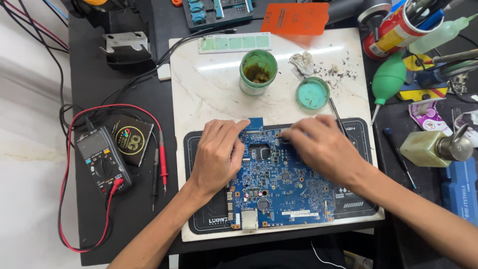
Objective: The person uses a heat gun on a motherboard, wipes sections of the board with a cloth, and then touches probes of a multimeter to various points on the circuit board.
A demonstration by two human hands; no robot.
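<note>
**Both hands down on the blue circuit board**

I see my left hand (217, 152) lying flat on the left part of the blue circuit board (279, 184), fingers loosely spread and pointing toward the board's top edge; it pinches nothing, it just presses on the board. My right hand (321, 144) rests on the board's upper right part, fingers curled down toward the top edge. Whether those fingertips pinch anything small I cannot tell, since the knuckles hide them.

The board sits under both palms, on a dark work mat (361, 199) that lies on a pale marble slab (209, 89). Between the two hands the board's bare square socket (261, 152) shows.

Beyond the right fingertips, a thin dark tool (337, 115) leans past the hand, its tip near a round green lid (312, 93). Beyond the left fingertips stands an open green jar (258, 71) of brownish paste. Well off to the left of my left wrist lies a multimeter (101, 160) with red and black leads, apart from both hands.
</note>
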